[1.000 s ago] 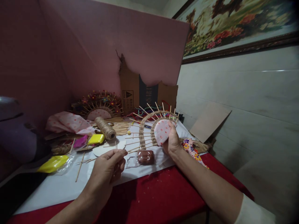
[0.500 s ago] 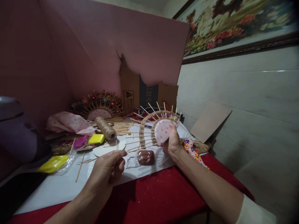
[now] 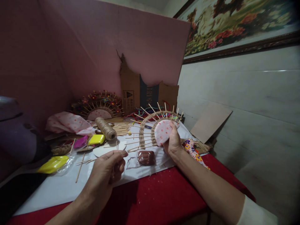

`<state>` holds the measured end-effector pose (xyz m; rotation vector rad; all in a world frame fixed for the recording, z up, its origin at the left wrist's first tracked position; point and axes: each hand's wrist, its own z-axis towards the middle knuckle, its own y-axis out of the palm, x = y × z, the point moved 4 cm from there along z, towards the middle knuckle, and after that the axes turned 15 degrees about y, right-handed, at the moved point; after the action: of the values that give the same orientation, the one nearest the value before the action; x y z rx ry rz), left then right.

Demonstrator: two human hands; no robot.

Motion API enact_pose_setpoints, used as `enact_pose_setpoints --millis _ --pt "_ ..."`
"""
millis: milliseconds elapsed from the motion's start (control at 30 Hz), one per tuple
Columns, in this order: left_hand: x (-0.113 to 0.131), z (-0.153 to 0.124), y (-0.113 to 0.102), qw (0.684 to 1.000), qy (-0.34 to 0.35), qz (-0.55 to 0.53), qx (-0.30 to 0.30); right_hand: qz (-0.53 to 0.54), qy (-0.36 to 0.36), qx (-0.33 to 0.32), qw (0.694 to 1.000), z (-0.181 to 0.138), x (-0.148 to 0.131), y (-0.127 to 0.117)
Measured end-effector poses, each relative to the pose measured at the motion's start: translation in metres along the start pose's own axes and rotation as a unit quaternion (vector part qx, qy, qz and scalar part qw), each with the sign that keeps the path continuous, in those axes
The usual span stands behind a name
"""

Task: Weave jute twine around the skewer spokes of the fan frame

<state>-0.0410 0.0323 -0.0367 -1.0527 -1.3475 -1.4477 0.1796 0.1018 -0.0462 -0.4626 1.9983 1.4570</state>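
My right hand (image 3: 173,139) grips a half-round woven fan by its pink, red-dotted cloth centre (image 3: 162,132), thumb on the front face. Thin wooden sticks spread out from that centre, and two bands of twine weaving (image 3: 142,132) run across them. My left hand (image 3: 112,167) is closed in a pinch, thumb against forefinger, beside the fan's lower left end. A thin strand of twine (image 3: 117,144) runs between this hand and the twine spool (image 3: 106,128) behind it. Just below the fan lies a brown block in clear wrap (image 3: 146,158).
A finished-looking fan with small flowers (image 3: 99,106) stands at the back left. Yellow packets (image 3: 53,164), a magenta packet (image 3: 81,142), loose sticks (image 3: 80,167), and a white half-round piece (image 3: 110,149) lie at left. Flowered cloth (image 3: 194,152) is by my right forearm. Cardboard (image 3: 131,90) stands behind.
Almost nothing differs. Both hands keep their hold, and the fan stays in nearly the same place.
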Motion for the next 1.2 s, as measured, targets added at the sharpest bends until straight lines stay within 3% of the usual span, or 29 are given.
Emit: enact_pose_setpoints --millis 333,767,933,1000,1067,1200 --pt "0.009 -0.002 0.001 0.989 0.094 0.111 -0.013 -0.036 -0.017 -0.023 0.999 -0.003 -0.001 0.003" --pt "0.005 -0.009 0.012 0.987 0.031 0.118 -0.102 -0.028 -0.04 -0.054 0.997 -0.018 0.003 0.012" --pt "0.015 -0.004 0.009 0.98 0.08 0.156 -0.094 -0.026 -0.04 -0.051 0.998 -0.018 0.001 0.013" --pt "0.022 -0.002 0.006 0.962 0.143 0.215 -0.092 -0.029 -0.034 -0.055 0.997 -0.018 0.001 0.014" --pt "0.029 -0.001 0.002 0.921 0.235 0.298 -0.086 -0.032 -0.03 -0.057 0.997 -0.018 0.001 0.015" --pt "0.037 0.0 -0.002 0.771 0.427 0.467 -0.071 -0.042 -0.025 -0.065 0.997 -0.018 0.002 0.014"
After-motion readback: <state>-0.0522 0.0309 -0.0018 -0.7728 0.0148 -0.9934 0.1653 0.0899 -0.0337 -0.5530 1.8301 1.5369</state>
